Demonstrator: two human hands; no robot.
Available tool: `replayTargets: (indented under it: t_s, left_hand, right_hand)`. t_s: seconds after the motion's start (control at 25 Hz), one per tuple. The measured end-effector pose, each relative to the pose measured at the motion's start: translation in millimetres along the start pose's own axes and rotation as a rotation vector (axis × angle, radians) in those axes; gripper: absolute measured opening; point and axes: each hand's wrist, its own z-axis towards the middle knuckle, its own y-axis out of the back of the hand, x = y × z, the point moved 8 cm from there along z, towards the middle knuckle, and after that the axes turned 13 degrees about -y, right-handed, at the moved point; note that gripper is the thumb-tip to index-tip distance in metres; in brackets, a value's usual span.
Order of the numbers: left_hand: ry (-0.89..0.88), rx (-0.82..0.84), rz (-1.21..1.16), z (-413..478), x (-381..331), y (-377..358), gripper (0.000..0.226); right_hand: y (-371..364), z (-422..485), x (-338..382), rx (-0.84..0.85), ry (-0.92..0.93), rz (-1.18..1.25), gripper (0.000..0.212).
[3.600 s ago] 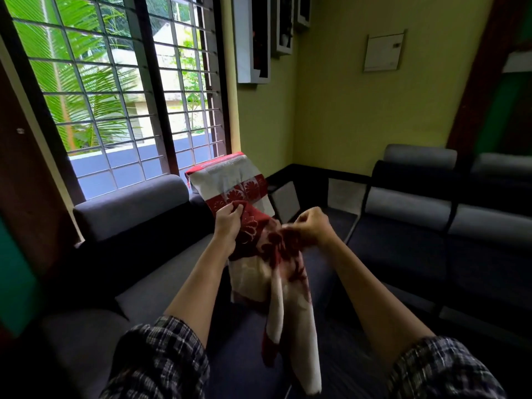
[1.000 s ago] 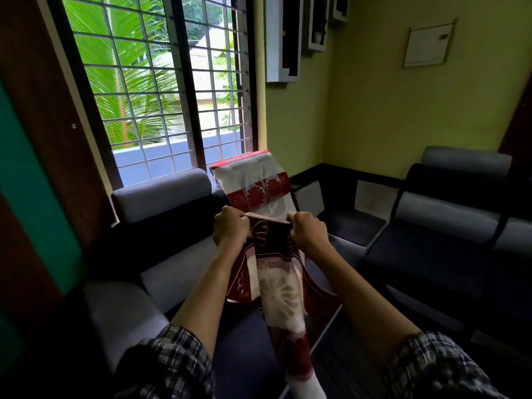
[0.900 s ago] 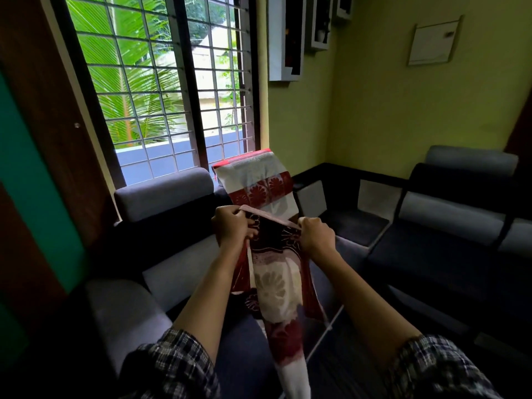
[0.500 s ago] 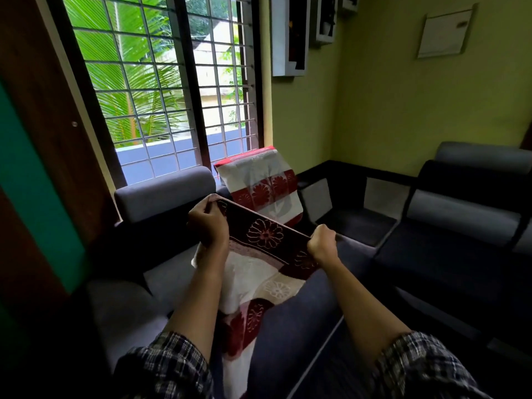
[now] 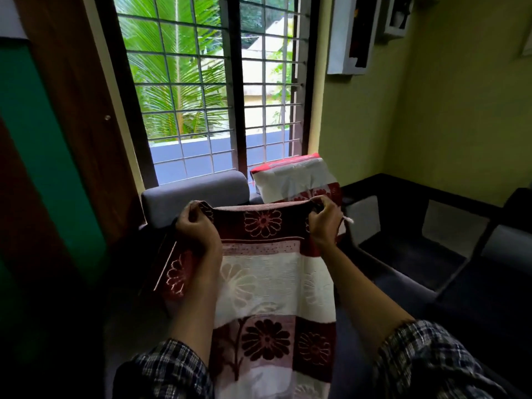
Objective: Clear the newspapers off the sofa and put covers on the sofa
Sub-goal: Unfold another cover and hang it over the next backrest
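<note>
1. While both arms reach forward, the left hand [image 5: 195, 228] grips the top left corner of a maroon-and-cream flowered cover [image 5: 267, 272], fingers curled over its edge.
2. The right hand [image 5: 324, 223] grasps the top right corner of the same cover, fingers closed round the cloth.
3. The cover is pulled flat between the hands along its dark flowered border and hangs down between the forearms. Part of it folds away behind the left wrist.
4. Checked sleeves [image 5: 169, 370] are pushed up on both arms.
5. Just beyond the cover's top edge stands the grey headrest [image 5: 195, 194] of the sofa; whether cloth and headrest touch cannot be told.
6. A second cover [image 5: 293, 180], white with red bands, is draped over the next headrest to the right, behind the right hand.
7. Behind the sofa is a barred window [image 5: 213, 96] with palm leaves outside.
8. More dark sofa seats [image 5: 489, 283] run along the yellow-green wall [image 5: 446, 125] on the right.
</note>
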Motion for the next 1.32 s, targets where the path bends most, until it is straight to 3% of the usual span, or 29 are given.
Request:
replayTargets:
  t_s: [0.52,0.92,1.32]
  left_hand:
    - [-0.066,-0.085,0.265,71,148,-94,0.012]
    - [-0.154,-0.278,0.363,117,192,-154,0.017]
    - [-0.132,-0.406,0.436,191,259,-206,0.016]
  right_hand:
    - [-192,151,-24,0.167,0.109,0.045,0.027]
    - [-324,230,-18,0.232,0.134,0.100,0.025]
    - [-454,291,3,0.280,0.166,0.148,0.022]
